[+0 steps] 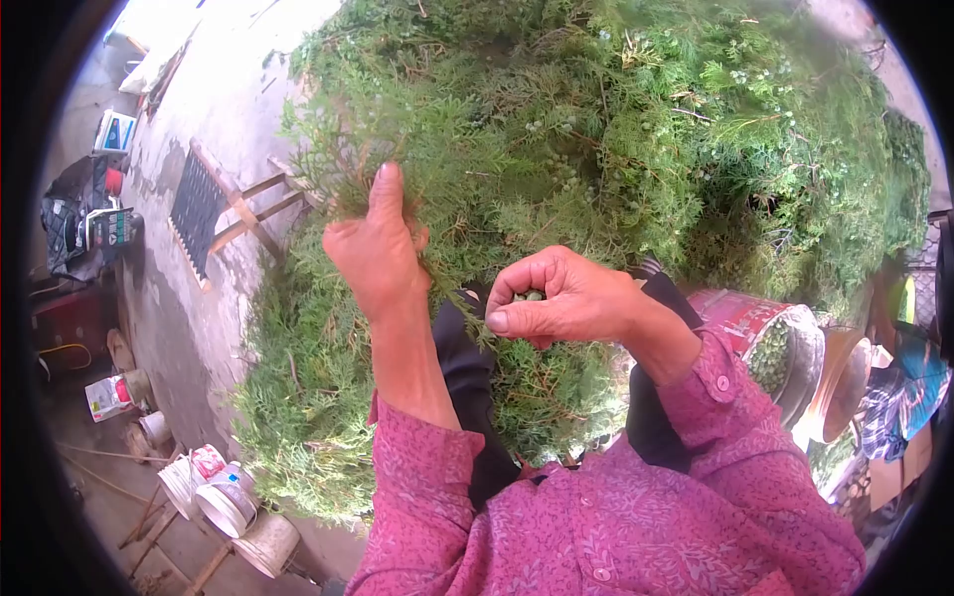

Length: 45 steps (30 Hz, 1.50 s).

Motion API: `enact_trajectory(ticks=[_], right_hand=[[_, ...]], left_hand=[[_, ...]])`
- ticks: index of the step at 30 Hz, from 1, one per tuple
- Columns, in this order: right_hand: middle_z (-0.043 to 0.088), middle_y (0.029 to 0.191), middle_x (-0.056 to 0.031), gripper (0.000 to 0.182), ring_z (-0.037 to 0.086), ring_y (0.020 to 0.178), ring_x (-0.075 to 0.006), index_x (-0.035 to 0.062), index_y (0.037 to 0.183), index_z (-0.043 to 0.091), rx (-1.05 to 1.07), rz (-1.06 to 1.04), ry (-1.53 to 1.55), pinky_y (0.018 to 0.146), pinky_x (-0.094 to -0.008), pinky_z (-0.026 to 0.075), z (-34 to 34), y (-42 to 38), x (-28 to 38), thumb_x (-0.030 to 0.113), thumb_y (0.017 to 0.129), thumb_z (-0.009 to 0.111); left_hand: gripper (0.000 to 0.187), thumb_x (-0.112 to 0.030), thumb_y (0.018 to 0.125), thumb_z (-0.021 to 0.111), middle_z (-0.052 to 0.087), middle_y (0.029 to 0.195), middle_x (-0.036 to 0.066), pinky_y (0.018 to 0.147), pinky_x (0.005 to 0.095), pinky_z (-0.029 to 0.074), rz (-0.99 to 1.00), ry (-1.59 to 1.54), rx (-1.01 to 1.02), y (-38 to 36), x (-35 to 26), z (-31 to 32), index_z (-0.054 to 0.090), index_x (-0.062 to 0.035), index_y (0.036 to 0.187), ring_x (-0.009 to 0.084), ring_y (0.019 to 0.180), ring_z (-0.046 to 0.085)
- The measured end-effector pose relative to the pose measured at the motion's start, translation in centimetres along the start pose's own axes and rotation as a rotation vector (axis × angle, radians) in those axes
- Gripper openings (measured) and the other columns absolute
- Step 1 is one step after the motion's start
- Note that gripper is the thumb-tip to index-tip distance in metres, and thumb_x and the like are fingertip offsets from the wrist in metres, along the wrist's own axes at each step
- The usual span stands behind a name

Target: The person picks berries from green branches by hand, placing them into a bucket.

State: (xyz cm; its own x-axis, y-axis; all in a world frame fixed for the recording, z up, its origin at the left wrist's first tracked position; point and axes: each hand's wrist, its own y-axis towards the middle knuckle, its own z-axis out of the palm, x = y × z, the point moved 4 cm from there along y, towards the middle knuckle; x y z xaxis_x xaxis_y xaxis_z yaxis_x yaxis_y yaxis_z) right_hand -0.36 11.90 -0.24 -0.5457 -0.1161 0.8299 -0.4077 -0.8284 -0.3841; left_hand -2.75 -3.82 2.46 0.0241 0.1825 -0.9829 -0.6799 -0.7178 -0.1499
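My left hand (383,243) is wrapped round a leafy green sprig (373,124), thumb pointing up, over the left part of a big heap of green branches (556,189). To its right, above my lap, my right hand (561,298) is curled closed round small green berries (532,295), a few of which show between thumb and fingers. Pale round berries dot the branches. The heap spreads in front of me and down between my legs.
A red bucket (740,316) holding green berries stands at my right, beside a tan container (845,382). A folding chair (214,214) is at the left. White buckets (227,505) stand at the lower left. Cut branches cover the ground ahead.
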Motion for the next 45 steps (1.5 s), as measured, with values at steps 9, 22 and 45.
enact_trajectory(ticks=[9,22,45], right_hand=[[0.054,0.059,0.0045,0.032,0.048,0.049,-0.0019,0.0041,0.084,0.062,-0.028,-0.036,-0.046,0.044,-0.0166,0.038,0.3,0.2,0.2,0.035,0.077,0.066],[0.053,0.060,0.0014,0.026,0.048,0.057,-0.0053,0.0015,0.077,0.062,-0.170,-0.082,-0.196,0.051,-0.0245,0.039,0.1,-0.3,0.2,0.027,0.072,0.065],[0.059,0.078,-0.0025,0.016,0.054,0.060,-0.0074,0.0069,0.091,0.057,-0.533,-0.440,0.648,0.041,-0.0153,0.035,-8.7,-4.4,3.6,0.021,0.084,0.059]], left_hand=[[0.011,-0.012,0.077,0.067,0.055,0.062,0.001,0.033,0.0209,0.030,-0.005,-0.020,-0.014,-0.3,-0.5,0.1,0.059,-0.0037,0.078,0.0082,0.044,0.046],[0.033,-0.004,0.078,0.061,0.054,0.082,0.004,0.034,0.0236,0.029,-0.054,0.030,0.021,-0.3,-0.3,0.1,0.045,-0.0070,0.107,0.0117,0.054,0.047],[0.021,-0.012,0.072,0.072,0.061,0.072,0.000,0.045,0.0185,0.039,-0.326,0.133,0.749,-4.0,0.6,2.9,0.063,-0.0029,0.089,0.0056,0.053,0.052]])
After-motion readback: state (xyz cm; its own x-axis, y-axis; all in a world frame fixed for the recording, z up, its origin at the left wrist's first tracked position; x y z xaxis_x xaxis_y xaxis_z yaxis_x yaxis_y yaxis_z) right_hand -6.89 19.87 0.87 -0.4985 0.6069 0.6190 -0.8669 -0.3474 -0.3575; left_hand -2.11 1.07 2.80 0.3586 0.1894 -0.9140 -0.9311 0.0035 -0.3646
